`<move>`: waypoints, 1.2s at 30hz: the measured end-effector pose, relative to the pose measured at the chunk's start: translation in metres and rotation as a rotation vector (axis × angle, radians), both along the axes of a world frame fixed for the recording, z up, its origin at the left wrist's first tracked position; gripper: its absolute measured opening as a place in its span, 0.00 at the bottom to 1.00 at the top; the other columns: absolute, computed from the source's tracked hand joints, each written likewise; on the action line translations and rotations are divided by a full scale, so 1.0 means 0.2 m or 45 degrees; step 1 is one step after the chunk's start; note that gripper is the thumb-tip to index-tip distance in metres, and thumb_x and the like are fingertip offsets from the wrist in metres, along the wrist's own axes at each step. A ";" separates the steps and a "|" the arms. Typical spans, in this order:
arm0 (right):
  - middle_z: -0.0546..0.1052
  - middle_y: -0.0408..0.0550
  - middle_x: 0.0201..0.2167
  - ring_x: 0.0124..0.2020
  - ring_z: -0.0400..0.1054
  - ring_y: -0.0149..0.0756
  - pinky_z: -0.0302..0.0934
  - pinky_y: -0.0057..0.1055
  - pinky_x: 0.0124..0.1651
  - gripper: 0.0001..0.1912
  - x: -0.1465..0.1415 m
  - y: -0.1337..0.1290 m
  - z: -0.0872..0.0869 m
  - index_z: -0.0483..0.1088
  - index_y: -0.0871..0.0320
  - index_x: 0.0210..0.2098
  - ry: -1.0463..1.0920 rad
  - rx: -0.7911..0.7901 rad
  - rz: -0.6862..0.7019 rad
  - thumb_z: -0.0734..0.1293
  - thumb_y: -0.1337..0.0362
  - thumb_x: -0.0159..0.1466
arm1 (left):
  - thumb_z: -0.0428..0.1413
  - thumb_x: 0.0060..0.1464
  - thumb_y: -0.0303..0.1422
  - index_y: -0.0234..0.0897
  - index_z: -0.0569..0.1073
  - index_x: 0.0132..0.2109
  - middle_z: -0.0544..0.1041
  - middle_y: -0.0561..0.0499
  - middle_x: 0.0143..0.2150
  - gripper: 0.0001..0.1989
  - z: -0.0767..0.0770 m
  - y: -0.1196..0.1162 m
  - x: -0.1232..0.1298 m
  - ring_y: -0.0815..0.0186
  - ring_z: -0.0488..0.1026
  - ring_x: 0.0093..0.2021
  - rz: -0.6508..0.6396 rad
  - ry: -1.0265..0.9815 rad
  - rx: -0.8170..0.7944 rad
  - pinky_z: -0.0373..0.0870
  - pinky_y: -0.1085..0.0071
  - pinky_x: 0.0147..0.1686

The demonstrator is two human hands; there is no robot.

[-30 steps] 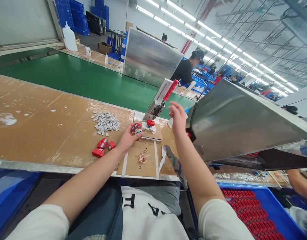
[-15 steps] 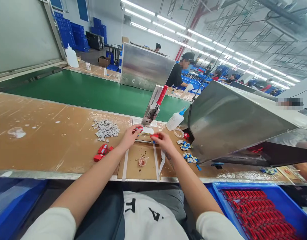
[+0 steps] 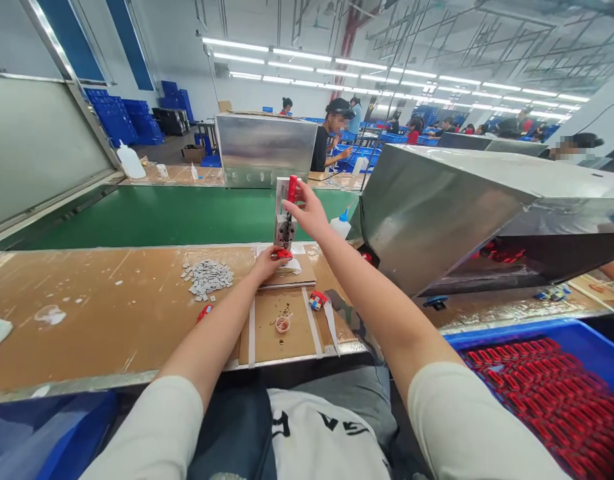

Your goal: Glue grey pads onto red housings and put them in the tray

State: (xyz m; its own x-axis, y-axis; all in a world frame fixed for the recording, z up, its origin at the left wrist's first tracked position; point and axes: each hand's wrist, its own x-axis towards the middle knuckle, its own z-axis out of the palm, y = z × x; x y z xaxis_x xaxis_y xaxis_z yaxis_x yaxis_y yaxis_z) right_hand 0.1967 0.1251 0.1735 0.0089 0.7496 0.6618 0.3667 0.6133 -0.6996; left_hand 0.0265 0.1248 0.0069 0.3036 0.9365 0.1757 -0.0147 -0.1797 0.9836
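My right hand [image 3: 311, 212] is closed round the red handle [image 3: 292, 189] of an upright toggle clamp press [image 3: 285, 230]. The handle points straight up. Low down at the foot of the press, my left hand [image 3: 269, 263] grips a small red plastic part [image 3: 284, 255] under the clamp, its fingers partly hiding it. White paper [image 3: 293, 266] lies just in front of that part, on a low board [image 3: 307, 277]. A small cluster of red, blue and white pieces [image 3: 317, 300] rests to the right of the board.
A pile of small grey squares [image 3: 207, 279] lies on the left, with a red part [image 3: 205, 312] nearer me. Closer in stands a small cup [image 3: 282, 325]. A glue bottle [image 3: 341, 225] and a metal hood [image 3: 437, 220] are right; a blue crate [image 3: 594, 347] holds red frames. Behind runs a green belt [image 3: 187, 217].
My right hand has left the board and risen to the press handle. My left hand stays at the red part. A red, blue and white cluster now shows beside the board. The view has turned.
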 end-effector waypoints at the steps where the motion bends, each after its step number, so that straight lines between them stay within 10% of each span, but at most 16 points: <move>1: 0.80 0.56 0.55 0.50 0.75 0.43 0.73 0.38 0.48 0.33 -0.04 0.01 0.03 0.68 0.57 0.64 -0.011 0.007 0.024 0.73 0.48 0.66 | 0.76 0.42 0.40 0.35 0.75 0.50 0.83 0.41 0.50 0.30 -0.01 0.00 -0.01 0.59 0.81 0.46 -0.008 -0.004 -0.001 0.76 0.55 0.56; 9: 0.81 0.54 0.55 0.61 0.76 0.45 0.72 0.46 0.65 0.11 0.02 -0.45 -0.30 0.77 0.52 0.53 -0.394 0.424 0.152 0.67 0.59 0.74 | 0.76 0.43 0.41 0.31 0.76 0.51 0.83 0.40 0.50 0.32 -0.06 0.02 -0.02 0.56 0.82 0.46 -0.066 -0.097 -0.016 0.76 0.48 0.58; 15: 0.80 0.56 0.60 0.71 0.68 0.49 0.69 0.54 0.71 0.12 0.06 -0.51 -0.54 0.77 0.52 0.54 -0.465 0.439 0.110 0.65 0.64 0.76 | 0.76 0.45 0.40 0.33 0.76 0.53 0.82 0.40 0.52 0.31 -0.10 0.04 0.01 0.56 0.81 0.47 -0.093 -0.149 -0.009 0.77 0.49 0.56; 36: 0.81 0.55 0.58 0.68 0.72 0.54 0.72 0.60 0.68 0.14 0.05 -0.50 -0.49 0.78 0.49 0.56 -0.483 0.523 0.135 0.69 0.65 0.72 | 0.75 0.46 0.37 0.32 0.79 0.52 0.83 0.39 0.51 0.28 -0.16 0.08 0.05 0.54 0.80 0.50 -0.106 -0.143 0.117 0.75 0.54 0.58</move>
State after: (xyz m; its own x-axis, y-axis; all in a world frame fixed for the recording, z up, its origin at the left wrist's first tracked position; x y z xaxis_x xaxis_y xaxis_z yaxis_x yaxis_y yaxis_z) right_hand 0.2072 0.0245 0.0759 -0.3472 0.4142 0.8414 0.4675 0.8542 -0.2276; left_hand 0.0364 0.1413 -0.0248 0.3533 0.8873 0.2964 -0.1422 -0.2623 0.9545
